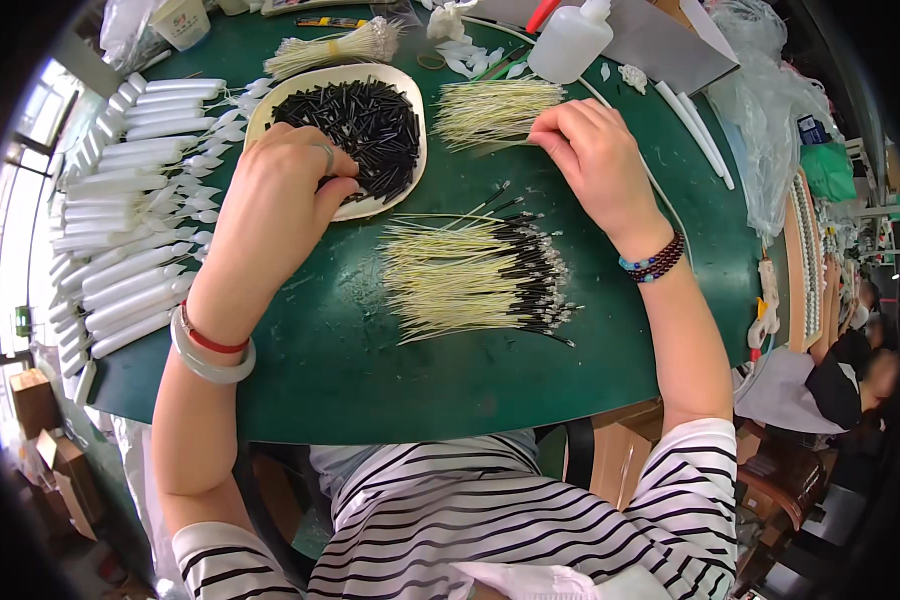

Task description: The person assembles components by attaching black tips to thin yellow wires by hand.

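Observation:
My left hand (292, 178) is over the cream dish (410, 190), thumb and fingers pinched together in the heap of short black tubes (355, 125). What they pinch is hidden. At the far right of the dish, my right hand (598, 160) pinches the end of a thin pale-yellow wire, slightly blurred, beside a loose bundle of such wires (495, 108). Between my forearms lies a wide pile of pale-yellow wires (440, 280), their right ends covered by black tubes (530, 265) with small clear tips.
White candle-shaped pieces (135, 240) with flame-like tips are stacked along the left. Behind the dish lies another wire bundle (340, 48). A white squeeze bottle (572, 42) stands at the back, with white tubes (695, 135) to its right. Another person (845, 385) sits at far right.

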Motion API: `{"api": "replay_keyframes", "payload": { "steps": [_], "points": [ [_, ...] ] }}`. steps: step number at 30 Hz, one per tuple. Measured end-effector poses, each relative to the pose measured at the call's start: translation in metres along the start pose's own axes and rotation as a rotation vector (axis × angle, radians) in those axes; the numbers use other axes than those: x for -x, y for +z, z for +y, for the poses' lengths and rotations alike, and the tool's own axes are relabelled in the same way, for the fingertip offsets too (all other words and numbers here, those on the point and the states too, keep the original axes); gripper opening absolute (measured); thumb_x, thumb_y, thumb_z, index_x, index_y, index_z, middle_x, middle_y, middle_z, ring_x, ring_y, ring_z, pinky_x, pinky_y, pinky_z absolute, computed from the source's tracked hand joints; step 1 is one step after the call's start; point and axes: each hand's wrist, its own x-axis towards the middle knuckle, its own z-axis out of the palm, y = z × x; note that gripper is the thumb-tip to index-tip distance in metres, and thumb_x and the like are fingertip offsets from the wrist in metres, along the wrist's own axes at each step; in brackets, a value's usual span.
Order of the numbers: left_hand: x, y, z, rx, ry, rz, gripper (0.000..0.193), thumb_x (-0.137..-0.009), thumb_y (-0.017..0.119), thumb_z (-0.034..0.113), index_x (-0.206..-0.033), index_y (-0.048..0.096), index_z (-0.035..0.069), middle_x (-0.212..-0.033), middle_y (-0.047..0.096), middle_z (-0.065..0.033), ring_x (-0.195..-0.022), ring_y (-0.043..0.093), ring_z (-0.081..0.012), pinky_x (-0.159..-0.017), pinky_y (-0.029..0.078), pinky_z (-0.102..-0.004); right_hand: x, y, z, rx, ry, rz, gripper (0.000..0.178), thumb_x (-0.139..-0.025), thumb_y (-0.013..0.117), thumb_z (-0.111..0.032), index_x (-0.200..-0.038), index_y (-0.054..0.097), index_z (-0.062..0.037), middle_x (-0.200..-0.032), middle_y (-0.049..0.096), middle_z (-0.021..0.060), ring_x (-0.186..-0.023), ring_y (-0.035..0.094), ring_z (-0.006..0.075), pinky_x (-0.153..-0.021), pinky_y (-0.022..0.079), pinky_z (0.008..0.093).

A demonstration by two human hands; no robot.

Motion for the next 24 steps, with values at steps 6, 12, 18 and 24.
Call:
{"api": "replay_keyframes", "payload": {
  "steps": [6,12,18,24],
  "points": [
    [-0.001,0.0,0.0,-0.104,0.05,0.014,0.011,-0.074,0.068,0.005,-0.084,0.069,0.0,-0.082,0.063,-0.0103,-0.083,0.057,-0.0293,-0.08,0.045,-0.0378,0.002,0.0,-0.007,-0.312,0.186,0.014,0.011,-0.085,0.062,-0.006,-0.096,0.062,-0.0026,-0.081,0.062,0.0096,-0.074,0.059,0.0268,-0.066,0.049,0.0342],
    [-0.002,0.0,0.001,-0.063,0.057,0.091,0.004,-0.074,0.067,0.003,-0.076,0.069,0.001,-0.078,0.061,-0.0105,-0.082,0.056,-0.0294,-0.077,0.046,-0.0387,0.004,-0.007,-0.012,-0.212,0.179,0.027,0.013,-0.085,0.062,-0.006,-0.098,0.064,-0.0027,-0.08,0.061,0.0096,-0.072,0.06,0.026,-0.065,0.049,0.0333],
    [-0.002,-0.009,0.02,-0.003,0.04,0.25,0.01,-0.078,0.065,0.002,-0.087,0.067,-0.001,-0.08,0.06,-0.0131,-0.08,0.057,-0.0301,-0.076,0.046,-0.0382,0.0,-0.022,-0.036,-0.289,0.051,-0.026,0.009,-0.083,0.066,-0.008,-0.091,0.067,-0.0044,-0.073,0.058,0.0073,-0.065,0.057,0.0223,-0.058,0.046,0.0306],
    [0.01,0.001,0.054,0.631,-0.078,-0.031,0.019,-0.091,0.047,-0.005,-0.102,0.062,-0.004,-0.095,0.059,-0.0073,-0.085,0.055,-0.0116,-0.076,0.043,-0.0222,-0.003,-0.036,-0.068,-0.429,0.103,-0.036,0.012,-0.082,0.065,-0.005,-0.094,0.068,-0.0065,-0.065,0.055,0.0057,-0.055,0.052,0.0188,-0.049,0.041,0.0298]
  ]
}}
